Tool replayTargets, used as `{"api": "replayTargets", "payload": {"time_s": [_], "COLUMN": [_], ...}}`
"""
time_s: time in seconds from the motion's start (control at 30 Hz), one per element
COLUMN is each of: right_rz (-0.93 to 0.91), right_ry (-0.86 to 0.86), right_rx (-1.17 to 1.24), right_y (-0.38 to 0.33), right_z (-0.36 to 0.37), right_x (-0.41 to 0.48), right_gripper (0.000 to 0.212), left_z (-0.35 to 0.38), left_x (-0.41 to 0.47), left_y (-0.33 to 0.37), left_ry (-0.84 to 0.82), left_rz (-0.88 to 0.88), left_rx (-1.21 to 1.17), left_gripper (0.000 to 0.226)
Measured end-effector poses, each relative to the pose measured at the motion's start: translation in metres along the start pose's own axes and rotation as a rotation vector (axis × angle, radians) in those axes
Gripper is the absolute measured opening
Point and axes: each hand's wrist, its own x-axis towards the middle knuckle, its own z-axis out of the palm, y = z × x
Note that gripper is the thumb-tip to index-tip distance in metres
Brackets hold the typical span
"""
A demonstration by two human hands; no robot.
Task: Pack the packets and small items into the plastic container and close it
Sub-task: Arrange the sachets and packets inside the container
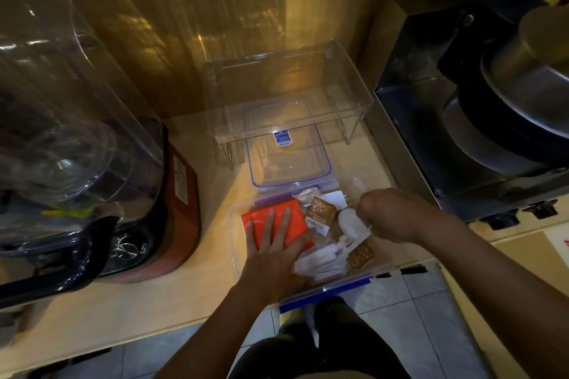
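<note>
A clear plastic container [238,209] with blue clips sits at the counter's front edge. Inside it lie an orange-red packet [292,209], brown sachets [320,212], white sachets [317,260] and a white oval item [348,221]. My left hand [274,243] presses flat on the orange-red packet, fingers spread. My right hand [397,215] is curled over the container's right side, fingers closed on white packets; what exactly it grips is hidden. The container's lid [289,163], clear with a blue rim, lies flat just behind the container.
A clear acrylic riser shelf [286,95] stands over the lid's far part. A blender with a clear jar [61,132] and red base [181,209] fills the left. A black appliance with metal pots [498,120] sits at the right. Tiled floor lies below the counter edge.
</note>
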Motion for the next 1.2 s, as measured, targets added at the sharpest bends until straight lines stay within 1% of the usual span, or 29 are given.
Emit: {"api": "replayTargets", "payload": {"time_s": [0.1,0.2,0.3,0.37,0.47,0.53,0.6,0.67,0.73,0.83,1.0,1.07,1.13,1.2], "right_rz": [0.040,0.044,-0.072,-0.128,-0.197,-0.222,-0.171,-0.153,-0.135,-0.071,-0.069,-0.081,-0.065,0.002], "right_ry": [0.022,0.006,-0.078,-0.109,-0.119,-0.065,0.038,0.112,0.063,-0.095,-0.213,-0.227,-0.209,-0.190], "right_rx": [0.003,0.078,0.285,0.421,0.519,0.476,0.433,0.346,0.308,0.303,0.414,0.510,0.580,0.620], "right_y": [-0.001,-0.004,-0.011,-0.023,-0.042,-0.047,-0.044,-0.038,-0.035,-0.040,-0.043,-0.043,-0.041,-0.037], "right_z": [-0.008,-0.013,-0.003,0.017,0.048,0.060,0.064,0.064,0.063,0.063,0.061,0.061,0.063,0.066], "right_x": [-0.004,-0.004,0.000,0.006,0.014,0.017,0.018,0.018,0.018,0.016,0.017,0.018,0.019,0.020], "right_gripper": [0.022,0.017,0.004,0.003,0.013,0.022,0.041,0.052,0.055,0.054,0.029,0.028,0.028,0.029], "left_z": [-0.001,-0.002,-0.003,-0.005,-0.014,-0.022,-0.029,-0.034,-0.034,-0.033,-0.037,-0.038,-0.037,-0.032], "left_x": [0.000,-0.001,-0.001,-0.001,-0.002,-0.007,-0.015,-0.022,-0.026,-0.029,-0.036,-0.037,-0.039,-0.041], "left_y": [0.000,-0.001,-0.001,-0.002,-0.002,-0.001,0.003,0.008,0.013,0.017,0.024,0.026,0.027,0.030], "left_ry": [-0.016,-0.025,-0.035,-0.060,-0.088,0.008,0.089,0.056,0.001,-0.045,0.055,0.097,0.125,0.062], "left_rz": [0.006,0.004,0.015,0.025,0.048,0.108,0.176,0.178,0.117,-0.032,-0.152,-0.146,-0.087,-0.021], "left_rx": [0.033,0.005,-0.033,-0.059,-0.124,-0.180,-0.213,-0.263,-0.280,-0.281,-0.251,-0.269,-0.325,-0.320], "left_gripper": [0.083,0.083,0.085,0.085,0.080,0.066,0.048,0.038,0.034,0.038,0.033,0.036,0.047,0.062]}}
